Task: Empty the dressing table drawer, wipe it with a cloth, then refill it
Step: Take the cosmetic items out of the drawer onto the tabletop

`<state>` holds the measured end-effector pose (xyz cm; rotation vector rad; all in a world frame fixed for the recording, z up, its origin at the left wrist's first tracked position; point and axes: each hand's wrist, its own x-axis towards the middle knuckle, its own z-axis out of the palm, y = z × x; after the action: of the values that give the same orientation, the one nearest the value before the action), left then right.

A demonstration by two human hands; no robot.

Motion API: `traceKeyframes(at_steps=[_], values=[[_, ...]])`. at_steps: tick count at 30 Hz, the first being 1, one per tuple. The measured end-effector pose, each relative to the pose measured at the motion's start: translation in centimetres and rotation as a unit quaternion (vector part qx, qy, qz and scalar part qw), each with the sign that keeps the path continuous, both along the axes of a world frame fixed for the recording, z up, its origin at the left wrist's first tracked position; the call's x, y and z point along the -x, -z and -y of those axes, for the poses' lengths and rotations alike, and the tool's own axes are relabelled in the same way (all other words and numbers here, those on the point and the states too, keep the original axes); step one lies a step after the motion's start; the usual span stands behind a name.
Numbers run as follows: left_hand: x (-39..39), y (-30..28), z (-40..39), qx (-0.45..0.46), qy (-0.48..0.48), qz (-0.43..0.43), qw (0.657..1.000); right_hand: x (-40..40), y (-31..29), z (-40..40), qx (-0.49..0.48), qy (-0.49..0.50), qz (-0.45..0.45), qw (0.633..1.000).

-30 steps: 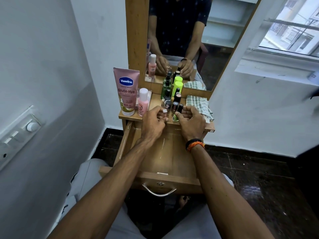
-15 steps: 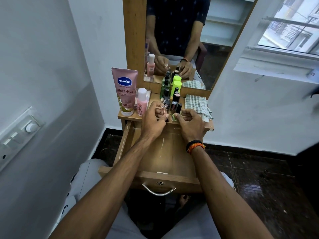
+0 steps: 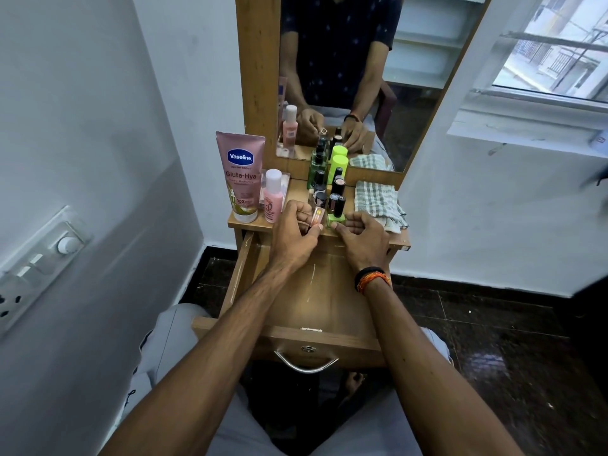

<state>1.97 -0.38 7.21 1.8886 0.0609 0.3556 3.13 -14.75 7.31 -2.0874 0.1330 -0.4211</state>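
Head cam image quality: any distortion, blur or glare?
Head view: wide-angle bends the mirror frame and walls outward; window daylight is bright, nearly washed out; floor shows glare; right edge is smeared; hands and bottles are fairly sharp.

single head view, steeply down over open drawer (image 3: 316, 301)

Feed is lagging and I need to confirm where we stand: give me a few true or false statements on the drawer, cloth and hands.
1. The wooden drawer is pulled open. True.
2. The checked green-and-white cloth lies inside the drawer. False: it lies on the dresser top, right of the bottles.
3. The left hand pinches a small clear bottle. True.
4. The pink Vaseline tube lies flat. False: it stands upright on its cap.
5. The right hand holds the cloth. False: it touches a lime-green nail polish bottle.
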Motion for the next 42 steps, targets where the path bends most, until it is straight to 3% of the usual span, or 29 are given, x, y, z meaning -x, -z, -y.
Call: traceKeyframes(at_steps=[10, 21, 42], values=[[0.2, 0.1, -0.3, -0.007, -0.014, 0.056, 0.998, -0.1, 0.2, 0.2, 0.003, -0.005, -0.001, 1.0], [-0.3, 0.6, -0.3, 0.015, -0.028, 0.035, 0.999, 0.0, 0.3, 0.2, 0.003, -0.003, -0.003, 1.0], [-1.1, -1.0, 0.4, -0.121, 0.013, 0.029, 0.992, -0.1, 0.4, 0.4, -0.006, -0.004, -0.003, 1.0]])
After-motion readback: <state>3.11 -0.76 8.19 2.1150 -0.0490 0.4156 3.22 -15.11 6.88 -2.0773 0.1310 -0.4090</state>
